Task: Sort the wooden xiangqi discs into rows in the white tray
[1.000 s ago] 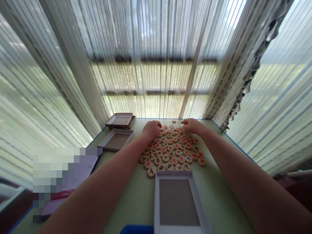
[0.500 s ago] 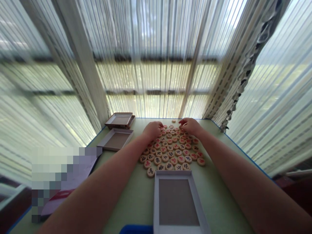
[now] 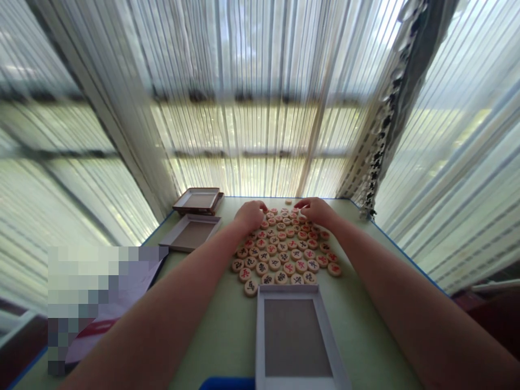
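Observation:
Round wooden xiangqi pieces [image 3: 283, 246] with red or black characters lie flat in a loose spread on the pale green table [image 3: 221, 325]. At the spread's far left edge is my left hand [image 3: 251, 214], its fingers bent but apart, by the farthest pieces. My right hand [image 3: 316, 211] hovers over the far right edge, fingers stretched toward the left. A red-marked piece [image 3: 295, 210] lies just under its fingertips. I see nothing held in either hand. One lone piece [image 3: 288, 202] sits farther back, between the hands.
Nearest me, a shallow white box tray [image 3: 261, 336] touches the front of the spread. Another open tray [image 3: 168, 242] and stacked box parts [image 3: 177, 207] stand at the back left. A blue object [image 3: 229, 383] shows at the bottom edge. Sheer curtains [image 3: 252, 124] hang behind the table.
The fingers of my right hand have straightened a little, and a red-marked piece now shows beneath them. My left hand has shifted slightly left. The view has turned a little.

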Demonstrator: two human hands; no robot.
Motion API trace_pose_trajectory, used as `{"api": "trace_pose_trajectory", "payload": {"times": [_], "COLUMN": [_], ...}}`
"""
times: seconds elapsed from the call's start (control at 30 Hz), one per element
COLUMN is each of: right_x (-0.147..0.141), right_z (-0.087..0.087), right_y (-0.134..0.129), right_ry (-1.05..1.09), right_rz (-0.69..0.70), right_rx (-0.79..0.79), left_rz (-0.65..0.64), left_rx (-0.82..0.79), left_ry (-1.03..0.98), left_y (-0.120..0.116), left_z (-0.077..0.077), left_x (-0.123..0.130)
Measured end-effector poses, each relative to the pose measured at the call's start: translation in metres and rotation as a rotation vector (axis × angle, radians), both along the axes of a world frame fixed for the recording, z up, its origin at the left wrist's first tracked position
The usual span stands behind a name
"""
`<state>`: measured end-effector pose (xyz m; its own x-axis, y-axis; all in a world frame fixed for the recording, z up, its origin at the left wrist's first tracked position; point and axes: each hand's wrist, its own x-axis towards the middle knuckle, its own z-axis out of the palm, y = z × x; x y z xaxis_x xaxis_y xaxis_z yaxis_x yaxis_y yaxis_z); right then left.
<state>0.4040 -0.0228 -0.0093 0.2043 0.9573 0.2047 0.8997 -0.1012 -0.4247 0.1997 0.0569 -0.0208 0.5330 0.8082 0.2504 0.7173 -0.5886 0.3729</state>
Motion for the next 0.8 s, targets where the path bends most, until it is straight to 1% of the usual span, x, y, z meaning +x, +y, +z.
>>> {"api": "trace_pose_trajectory", "payload": {"times": [0.07,0.2,0.3,0.43,0.57,0.63,0.8], "right_x": [-0.007,-0.023,-0.032,-0.033,-0.030,-0.030,-0.031], "right_z": [0.001,0.001,0.000,-0.001,-0.001,-0.002,-0.007], "right_y": [0.000,0.000,0.001,0.002,0.003,0.003,0.004], "right_ry": [-0.017,-0.142,-0.242,-0.279,-0.279,-0.293,-0.270], "right_rz": [0.049,0.212,0.245,0.216,0.216,0.219,0.104], "right_rx": [0.005,0.036,0.018,0.056,0.027,0.037,0.063], "left_rz": [-0.001,-0.005,-0.001,-0.002,0.003,0.002,0.005], "left_rx": [0.006,0.017,0.015,0.012,0.027,0.035,0.040], "left_ry": [-0.005,-0.030,-0.059,-0.042,-0.050,-0.054,-0.056], "left_y": [0.000,-0.002,-0.003,-0.004,-0.006,-0.006,-0.009], "left_z": [0.001,0.004,0.006,0.008,0.009,0.009,0.008], "left_x": [0.000,-0.001,-0.002,-0.003,-0.003,-0.002,-0.003]}}
